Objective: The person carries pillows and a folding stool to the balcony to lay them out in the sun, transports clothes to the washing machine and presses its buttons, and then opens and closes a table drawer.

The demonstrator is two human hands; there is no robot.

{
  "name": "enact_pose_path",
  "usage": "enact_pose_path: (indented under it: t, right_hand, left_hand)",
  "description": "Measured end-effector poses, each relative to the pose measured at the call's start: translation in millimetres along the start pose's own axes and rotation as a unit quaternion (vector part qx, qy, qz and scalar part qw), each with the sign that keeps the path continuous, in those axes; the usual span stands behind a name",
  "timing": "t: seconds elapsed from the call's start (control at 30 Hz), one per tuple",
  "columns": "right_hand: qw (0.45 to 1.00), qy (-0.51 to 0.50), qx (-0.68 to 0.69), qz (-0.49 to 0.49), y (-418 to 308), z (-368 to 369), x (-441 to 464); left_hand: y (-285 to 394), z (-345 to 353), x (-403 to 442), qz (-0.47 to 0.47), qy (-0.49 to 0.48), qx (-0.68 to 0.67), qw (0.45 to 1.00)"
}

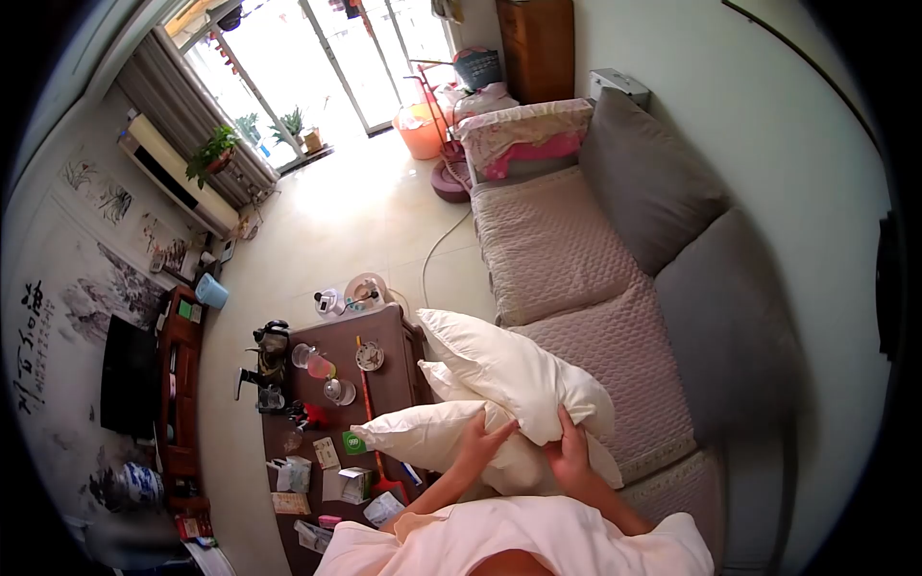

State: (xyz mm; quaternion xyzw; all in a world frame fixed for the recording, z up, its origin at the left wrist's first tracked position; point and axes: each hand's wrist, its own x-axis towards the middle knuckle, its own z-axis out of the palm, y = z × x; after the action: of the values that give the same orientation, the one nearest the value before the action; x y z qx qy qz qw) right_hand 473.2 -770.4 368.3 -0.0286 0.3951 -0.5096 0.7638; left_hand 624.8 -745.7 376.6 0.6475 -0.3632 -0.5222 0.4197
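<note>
Several white pillows or cushions (519, 370) are bunched in front of my body, between the brown table and the sofa. My left hand (483, 440) grips the lower white pillow (413, 429) near its upper edge, with its fingers pressed into the fabric. Beside it, my right hand (570, 451) pinches the lower corner of the upper pillow. The upper pillow lies slanted across the others and overlaps the sofa seat. Folds of fabric hide some of my fingertips.
The quilted sofa (552, 245) with grey cushions (648, 178) runs along the right. At the left, the brown table (331, 341) bears a glass pitcher, an ashtray (370, 356), a red fly swatter and papers. A pink-covered armrest and an orange bucket (420, 136) are farther back.
</note>
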Motion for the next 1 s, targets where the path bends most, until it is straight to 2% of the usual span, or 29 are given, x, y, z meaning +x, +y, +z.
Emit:
enact_pose_path:
  t: [0.03, 0.1, 0.13, 0.23, 0.4, 0.5, 0.53, 0.63, 0.77, 0.9, 1.0]
  right_hand:
    - [1.0, -0.008, 0.005, 0.014, -2.6, 12.7, 11.0]
    - [0.999, -0.032, 0.017, 0.034, -9.7, 41.1, 37.0]
    - [0.999, -0.032, 0.022, 0.023, -13.0, 58.1, 50.8]
    - [0.999, -0.033, 0.025, 0.002, -19.0, 106.1, 90.4]
    - [0.998, -0.062, -0.022, 0.004, -14.1, 183.6, 161.4]
    - [0.991, -0.112, -0.065, 0.012, -2.7, 234.3, 198.9]
    - [0.993, -0.082, -0.079, 0.015, 0.4, 258.2, 209.9]
    - [0.992, -0.092, -0.083, -0.014, 0.6, 316.9, 244.5]
    - [0.994, -0.074, -0.077, 0.003, -2.9, 376.3, 292.7]
    - [0.987, -0.099, -0.128, 0.009, 1.0, 441.8, 354.8]
    - [0.976, -0.13, -0.169, 0.038, 11.1, 482.9, 425.9]
  left_hand:
    - [5.7, -7.7, 4.7, -0.004, 0.028, 0.032, 0.999]
    - [21.8, -21.4, 14.0, 0.131, 0.126, 0.153, 0.971]
    - [28.7, -28.9, 24.2, 0.198, 0.172, 0.214, 0.941]
    - [35.1, -53.2, 61.2, 0.132, 0.215, 0.197, 0.947]
    - [55.6, -89.0, 156.8, 0.138, 0.131, 0.134, 0.972]
    - [75.0, -119.1, 226.2, 0.2, 0.124, 0.11, 0.966]
    - [78.0, -132.5, 250.4, 0.204, 0.114, 0.085, 0.969]
    - [113.0, -173.5, 311.4, 0.242, 0.096, 0.09, 0.961]
    - [160.4, -214.9, 377.5, 0.244, 0.042, 0.067, 0.967]
    - [194.5, -246.2, 441.9, 0.238, 0.092, 0.065, 0.965]
    - [191.5, -287.1, 515.9, 0.224, 0.111, 0.051, 0.967]
